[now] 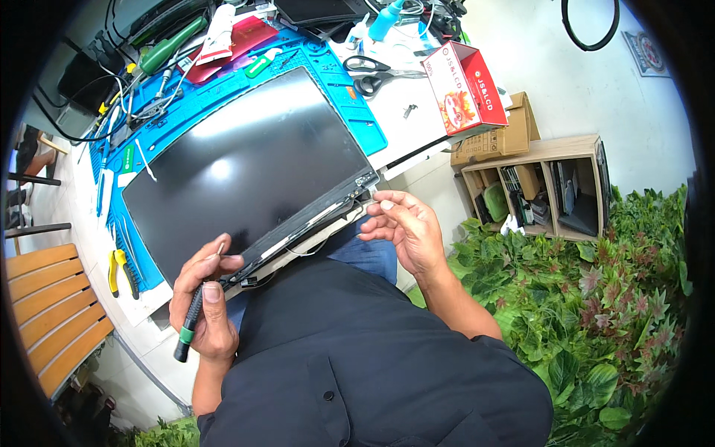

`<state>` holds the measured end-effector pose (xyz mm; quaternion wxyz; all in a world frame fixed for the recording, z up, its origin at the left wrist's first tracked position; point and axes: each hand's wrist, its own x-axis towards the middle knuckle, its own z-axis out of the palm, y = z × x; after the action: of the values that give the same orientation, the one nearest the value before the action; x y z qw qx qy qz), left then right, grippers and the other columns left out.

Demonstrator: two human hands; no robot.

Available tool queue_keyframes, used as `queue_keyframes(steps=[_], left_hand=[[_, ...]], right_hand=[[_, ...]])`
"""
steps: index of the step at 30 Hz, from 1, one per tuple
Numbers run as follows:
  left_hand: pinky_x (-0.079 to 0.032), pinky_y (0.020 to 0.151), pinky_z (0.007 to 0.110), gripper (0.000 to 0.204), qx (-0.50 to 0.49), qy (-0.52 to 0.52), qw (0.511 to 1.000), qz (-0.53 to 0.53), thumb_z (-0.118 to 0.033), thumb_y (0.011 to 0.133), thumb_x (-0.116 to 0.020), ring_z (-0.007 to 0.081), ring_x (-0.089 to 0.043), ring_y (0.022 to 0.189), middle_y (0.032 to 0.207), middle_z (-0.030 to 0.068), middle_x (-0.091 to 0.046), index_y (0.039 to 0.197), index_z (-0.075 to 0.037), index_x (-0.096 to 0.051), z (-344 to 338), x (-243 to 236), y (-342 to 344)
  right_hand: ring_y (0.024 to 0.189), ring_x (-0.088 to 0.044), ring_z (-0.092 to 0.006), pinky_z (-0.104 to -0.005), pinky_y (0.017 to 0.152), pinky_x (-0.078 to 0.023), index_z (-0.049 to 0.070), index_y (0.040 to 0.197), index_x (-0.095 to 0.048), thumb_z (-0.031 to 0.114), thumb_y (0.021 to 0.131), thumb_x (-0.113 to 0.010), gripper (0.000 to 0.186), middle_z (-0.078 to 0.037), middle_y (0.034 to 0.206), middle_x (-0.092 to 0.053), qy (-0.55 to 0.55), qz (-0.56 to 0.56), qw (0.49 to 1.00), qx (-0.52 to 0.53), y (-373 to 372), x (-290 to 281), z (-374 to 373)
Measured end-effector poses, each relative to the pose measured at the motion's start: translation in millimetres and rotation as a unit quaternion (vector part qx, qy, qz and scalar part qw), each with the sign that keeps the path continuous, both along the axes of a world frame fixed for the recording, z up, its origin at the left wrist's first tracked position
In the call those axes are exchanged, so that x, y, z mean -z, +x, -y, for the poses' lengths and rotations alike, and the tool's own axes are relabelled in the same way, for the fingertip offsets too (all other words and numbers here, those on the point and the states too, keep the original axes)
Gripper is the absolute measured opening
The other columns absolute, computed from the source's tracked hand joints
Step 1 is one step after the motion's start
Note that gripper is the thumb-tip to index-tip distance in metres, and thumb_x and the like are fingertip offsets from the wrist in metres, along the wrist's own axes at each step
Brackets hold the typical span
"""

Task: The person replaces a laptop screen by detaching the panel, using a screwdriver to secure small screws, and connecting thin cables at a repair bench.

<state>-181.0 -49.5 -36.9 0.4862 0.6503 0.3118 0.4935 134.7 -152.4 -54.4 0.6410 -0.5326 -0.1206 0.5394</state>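
Note:
A dark laptop screen panel (246,156) lies tilted on the blue repair mat (365,127), its lower bezel strip toward me. My left hand (205,305) is at the panel's near left corner, closed around a thin black screwdriver (191,324) with a green band. The tool's handle end points down toward me. My right hand (408,231) is at the near right corner, thumb and index finger pinched by a small hinge bracket (370,181). What sits between those fingertips is too small to make out. A thin cable (305,253) hangs along the near edge.
Yellow-handled pliers (119,270) lie left of the panel. Black scissors (372,74), a red box (465,89) and a blue bottle (386,21) occupy the far right of the table. A wooden shelf (536,153) stands right, a slatted bench (56,313) left.

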Motion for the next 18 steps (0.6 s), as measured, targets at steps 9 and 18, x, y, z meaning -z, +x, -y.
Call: queue_keyframes(steps=[9, 18], left_hand=[[-0.064, 0.087, 0.038, 0.025, 0.132, -0.056, 0.989, -0.029, -0.012, 0.096, -0.080, 0.0311, -0.079, 0.098, 0.111, 0.0232, -0.078, 0.112, 0.006, -0.071, -22.6, -13.3, 33.8], [-0.062, 0.084, 0.036, 0.022, 0.184, -0.005, 0.969, -0.168, 0.003, 0.084, -0.085, 0.0269, -0.078, 0.090, 0.102, 0.0187, -0.079, 0.103, 0.002, -0.073, -46.5, -29.7, 87.2]], right_hand=[[0.090, -0.078, -0.0348, -0.0463, 0.080, -0.067, -0.007, 0.119, -0.062, 0.026, 0.108, -0.062, 0.035, -0.022, 0.109, -0.072, -0.039, -0.086, 0.990, -0.101, 9.2, -3.5, -24.0], [0.086, -0.078, -0.0337, -0.0437, 0.076, -0.067, -0.008, 0.125, -0.060, 0.028, 0.114, -0.053, 0.038, -0.024, 0.109, -0.072, -0.052, -0.112, 0.980, -0.159, 14.6, 8.6, -25.7]])
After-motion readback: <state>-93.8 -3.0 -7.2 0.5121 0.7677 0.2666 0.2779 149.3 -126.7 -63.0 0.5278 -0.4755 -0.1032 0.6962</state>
